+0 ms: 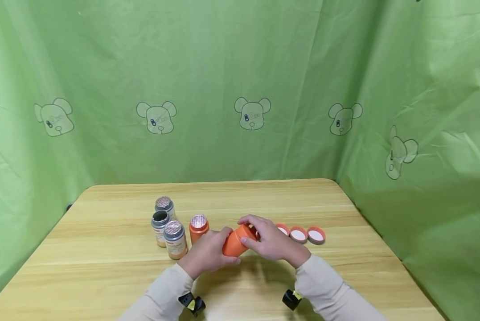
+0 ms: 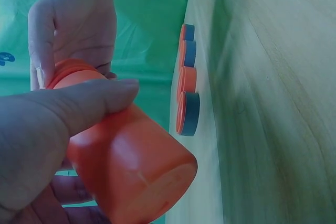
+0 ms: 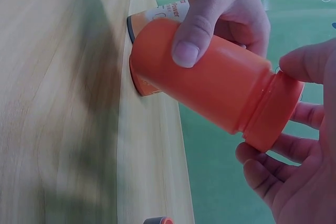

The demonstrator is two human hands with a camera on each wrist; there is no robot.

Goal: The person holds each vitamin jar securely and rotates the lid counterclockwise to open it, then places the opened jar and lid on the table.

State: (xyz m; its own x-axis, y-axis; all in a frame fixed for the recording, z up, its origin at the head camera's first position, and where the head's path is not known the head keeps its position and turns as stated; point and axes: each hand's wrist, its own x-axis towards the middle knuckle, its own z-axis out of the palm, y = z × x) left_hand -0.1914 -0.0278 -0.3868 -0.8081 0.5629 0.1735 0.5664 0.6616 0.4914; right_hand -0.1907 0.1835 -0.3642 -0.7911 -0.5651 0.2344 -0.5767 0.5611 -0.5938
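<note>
Above the front middle of the table, my left hand (image 1: 208, 252) grips an orange bottle (image 1: 234, 245) round its body, tilted with its top toward the right. My right hand (image 1: 272, 240) holds the orange cap (image 3: 272, 111) with thumb and fingertips, as the right wrist view shows. The cap sits on the bottle's neck. Just behind my left hand stands another orange bottle (image 1: 198, 232), capless, with silver foil over its mouth. In the left wrist view the held bottle's base (image 2: 163, 192) faces the camera.
Three grey capless bottles (image 1: 176, 244) stand upright at the left; two show foil tops, one a dark mouth. Several caps (image 1: 316, 235) with orange rims lie in a row right of my right hand, partly hidden by it. A green curtain (image 1: 207, 147) surrounds the wooden table (image 1: 103, 285).
</note>
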